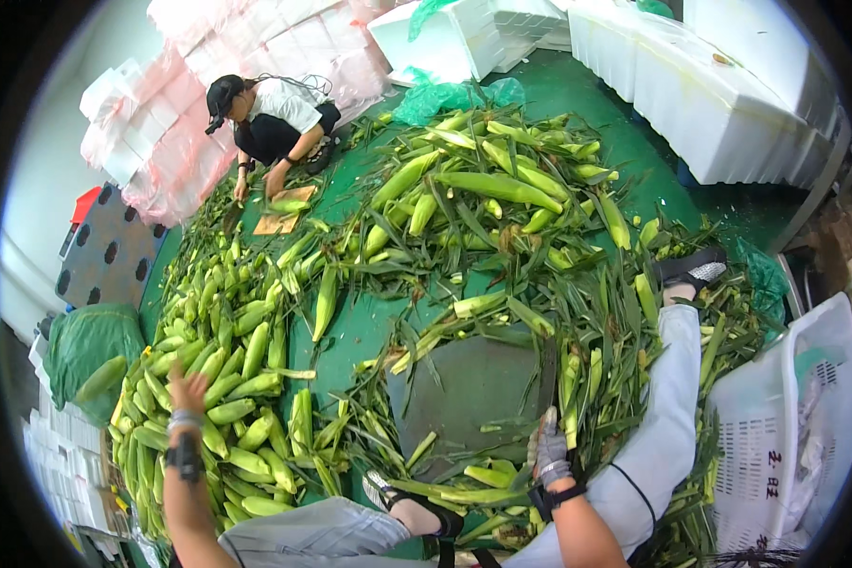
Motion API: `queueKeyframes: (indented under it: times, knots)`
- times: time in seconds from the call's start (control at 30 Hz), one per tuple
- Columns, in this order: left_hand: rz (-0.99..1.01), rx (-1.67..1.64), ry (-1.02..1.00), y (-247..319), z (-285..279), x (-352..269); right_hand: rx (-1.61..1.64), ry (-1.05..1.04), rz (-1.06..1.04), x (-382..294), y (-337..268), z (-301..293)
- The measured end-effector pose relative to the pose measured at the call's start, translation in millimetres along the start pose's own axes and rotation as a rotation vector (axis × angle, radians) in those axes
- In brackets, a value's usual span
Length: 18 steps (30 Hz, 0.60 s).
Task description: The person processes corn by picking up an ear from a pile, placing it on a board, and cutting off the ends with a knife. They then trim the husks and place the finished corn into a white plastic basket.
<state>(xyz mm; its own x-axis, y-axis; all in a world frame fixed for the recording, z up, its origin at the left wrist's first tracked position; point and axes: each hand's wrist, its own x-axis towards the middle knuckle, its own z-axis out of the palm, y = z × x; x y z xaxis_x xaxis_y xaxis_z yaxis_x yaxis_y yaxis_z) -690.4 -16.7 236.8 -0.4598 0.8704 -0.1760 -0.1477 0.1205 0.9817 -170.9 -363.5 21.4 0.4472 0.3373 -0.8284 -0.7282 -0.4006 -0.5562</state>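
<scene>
My left hand (187, 394) reaches over a large heap of trimmed green corn ears (245, 426) at the left, its fingers apart. Just beyond it, a single corn ear (103, 378) appears in the air, apart from the hand. A grey glove covers my right hand (550, 449), which is closed around the handle of a long-bladed knife (548, 369). The blade points away from me along the right edge of a dark flat board (468, 390). Cut husks and stalk pieces lie on and around the board. Farther off, untrimmed corn ears (497, 186) are piled among long leaves.
A co-worker (284, 121) crouches at the upper left by a small wooden board (275, 224). White foam boxes (710, 99) line the upper right. A white plastic basket (756, 419) stands at the right, and a green sack (89, 341) at the left. Leaves cover much of the green floor (369, 326).
</scene>
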Motion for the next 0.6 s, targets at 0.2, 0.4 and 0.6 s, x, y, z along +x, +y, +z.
queueKeyframes:
  times: [0.2,0.4,0.6]
  knots:
    - [0.868,1.0,-0.54,-177.3,381.2,-90.6,-0.016,-0.088,0.162,7.0,12.2,-8.2]
    - [1.653,1.131,-0.427,-233.7,617.0,-122.7,-0.03,-0.253,0.193,20.8,14.5,-24.3]
    - [1.271,1.422,-0.824,-235.3,577.9,-144.9,0.02,-0.209,0.188,15.3,14.2,-32.2]
